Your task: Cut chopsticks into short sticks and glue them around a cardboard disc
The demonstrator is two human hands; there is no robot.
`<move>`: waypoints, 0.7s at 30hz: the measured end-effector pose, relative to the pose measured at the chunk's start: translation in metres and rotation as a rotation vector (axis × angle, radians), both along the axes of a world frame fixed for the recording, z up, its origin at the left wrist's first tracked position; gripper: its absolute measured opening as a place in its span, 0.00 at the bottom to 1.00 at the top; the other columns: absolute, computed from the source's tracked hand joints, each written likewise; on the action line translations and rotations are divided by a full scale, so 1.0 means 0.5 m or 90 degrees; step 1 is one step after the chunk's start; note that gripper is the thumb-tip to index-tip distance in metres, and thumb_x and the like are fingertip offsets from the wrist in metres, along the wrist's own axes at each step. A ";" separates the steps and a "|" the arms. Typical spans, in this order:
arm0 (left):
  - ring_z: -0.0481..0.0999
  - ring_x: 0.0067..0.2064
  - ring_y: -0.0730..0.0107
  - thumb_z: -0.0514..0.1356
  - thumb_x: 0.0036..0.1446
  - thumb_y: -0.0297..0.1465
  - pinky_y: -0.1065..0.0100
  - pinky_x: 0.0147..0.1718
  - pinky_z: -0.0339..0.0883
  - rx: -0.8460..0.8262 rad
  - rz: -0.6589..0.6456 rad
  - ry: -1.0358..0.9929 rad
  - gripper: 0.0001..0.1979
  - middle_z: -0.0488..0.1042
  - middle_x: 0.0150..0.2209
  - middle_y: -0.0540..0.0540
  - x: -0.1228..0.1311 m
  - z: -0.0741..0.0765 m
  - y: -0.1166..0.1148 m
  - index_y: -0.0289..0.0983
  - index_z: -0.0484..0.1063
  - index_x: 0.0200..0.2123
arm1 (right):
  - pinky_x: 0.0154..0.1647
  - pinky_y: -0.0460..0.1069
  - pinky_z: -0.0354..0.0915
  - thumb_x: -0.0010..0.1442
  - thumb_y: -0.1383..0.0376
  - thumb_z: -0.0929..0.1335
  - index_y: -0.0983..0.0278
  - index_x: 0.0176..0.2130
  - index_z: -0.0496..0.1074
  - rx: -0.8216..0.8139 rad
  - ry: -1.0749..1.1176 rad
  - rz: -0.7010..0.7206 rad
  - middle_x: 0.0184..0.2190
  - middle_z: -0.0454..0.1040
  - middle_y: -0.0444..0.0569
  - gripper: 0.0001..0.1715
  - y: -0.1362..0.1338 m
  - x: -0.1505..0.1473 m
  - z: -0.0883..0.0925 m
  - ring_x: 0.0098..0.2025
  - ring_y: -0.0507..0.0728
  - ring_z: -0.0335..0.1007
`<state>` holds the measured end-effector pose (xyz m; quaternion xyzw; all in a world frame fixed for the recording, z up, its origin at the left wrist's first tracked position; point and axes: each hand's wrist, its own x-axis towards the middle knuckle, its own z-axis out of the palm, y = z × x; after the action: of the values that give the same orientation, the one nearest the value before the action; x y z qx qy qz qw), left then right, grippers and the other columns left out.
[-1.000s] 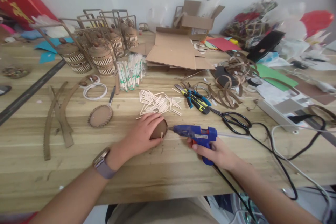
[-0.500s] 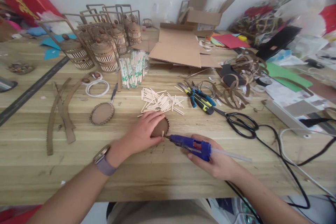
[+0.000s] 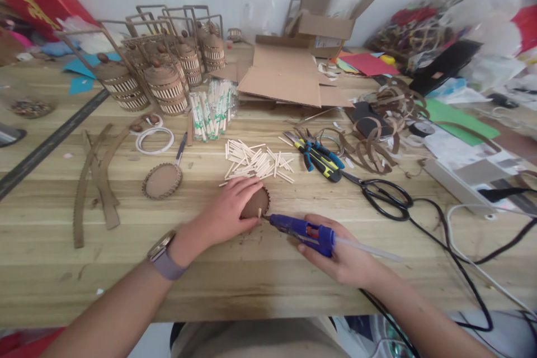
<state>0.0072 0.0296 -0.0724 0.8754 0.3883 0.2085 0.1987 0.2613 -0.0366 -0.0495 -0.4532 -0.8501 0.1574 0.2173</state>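
Note:
My left hand (image 3: 229,207) is closed round the left side of a small round cardboard disc (image 3: 257,202) with a toothed rim, held on the wooden table. A short wooden stick (image 3: 259,213) stands upright at the disc's near edge, beside my thumb. In my right hand (image 3: 339,251) is a blue glue gun (image 3: 302,231) with a clear glue stick out of its back. Its nozzle points left and meets or nearly touches the disc's rim by the stick. Just beyond the disc lies a loose pile of short wooden sticks (image 3: 255,161).
A second toothed disc (image 3: 162,180) and curved cardboard strips (image 3: 94,179) lie left. Pliers (image 3: 321,158) and black-handled scissors (image 3: 386,198) lie right, near a black cable (image 3: 457,254). Finished lantern-like models (image 3: 163,86), wrapped sticks (image 3: 212,109) and flattened cardboard (image 3: 285,72) stand behind.
Hardly anything differs. The view shifts very slightly; both hands, the disc and the glue gun keep the same positions relative to each other.

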 end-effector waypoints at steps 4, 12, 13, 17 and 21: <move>0.59 0.63 0.51 0.64 0.52 0.32 0.47 0.61 0.55 -0.001 -0.001 0.009 0.33 0.63 0.62 0.37 0.000 0.001 0.000 0.38 0.60 0.60 | 0.44 0.54 0.74 0.61 0.57 0.61 0.63 0.38 0.75 -0.002 -0.004 0.005 0.37 0.79 0.55 0.17 0.001 0.000 -0.002 0.41 0.62 0.77; 0.60 0.63 0.51 0.64 0.53 0.33 0.46 0.61 0.56 0.005 -0.006 0.015 0.32 0.63 0.62 0.36 0.000 0.004 0.000 0.37 0.60 0.60 | 0.42 0.54 0.73 0.60 0.58 0.63 0.59 0.37 0.75 -0.054 0.022 -0.009 0.35 0.78 0.52 0.13 0.000 -0.003 0.001 0.39 0.61 0.76; 0.60 0.63 0.51 0.63 0.53 0.33 0.46 0.61 0.56 0.003 -0.006 0.014 0.31 0.63 0.61 0.36 0.000 0.005 0.000 0.37 0.60 0.60 | 0.42 0.53 0.73 0.60 0.58 0.63 0.59 0.36 0.75 -0.057 0.023 -0.007 0.34 0.78 0.51 0.13 0.000 -0.004 0.001 0.38 0.61 0.76; 0.60 0.63 0.51 0.63 0.53 0.33 0.46 0.61 0.56 -0.002 -0.003 0.025 0.31 0.64 0.61 0.36 0.001 0.008 0.000 0.36 0.61 0.60 | 0.39 0.52 0.73 0.61 0.58 0.62 0.59 0.34 0.74 -0.051 0.016 -0.001 0.32 0.77 0.51 0.13 0.002 -0.005 0.002 0.36 0.60 0.75; 0.60 0.63 0.51 0.64 0.53 0.33 0.47 0.61 0.56 0.001 -0.004 0.030 0.32 0.63 0.61 0.36 0.000 0.008 0.000 0.36 0.60 0.60 | 0.39 0.53 0.73 0.61 0.59 0.61 0.61 0.34 0.73 -0.033 0.017 0.015 0.32 0.76 0.52 0.14 0.003 -0.006 0.003 0.36 0.60 0.75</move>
<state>0.0072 0.0298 -0.0685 0.8814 0.3896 0.1878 0.1897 0.2584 -0.0352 -0.0481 -0.4466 -0.8479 0.1878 0.2151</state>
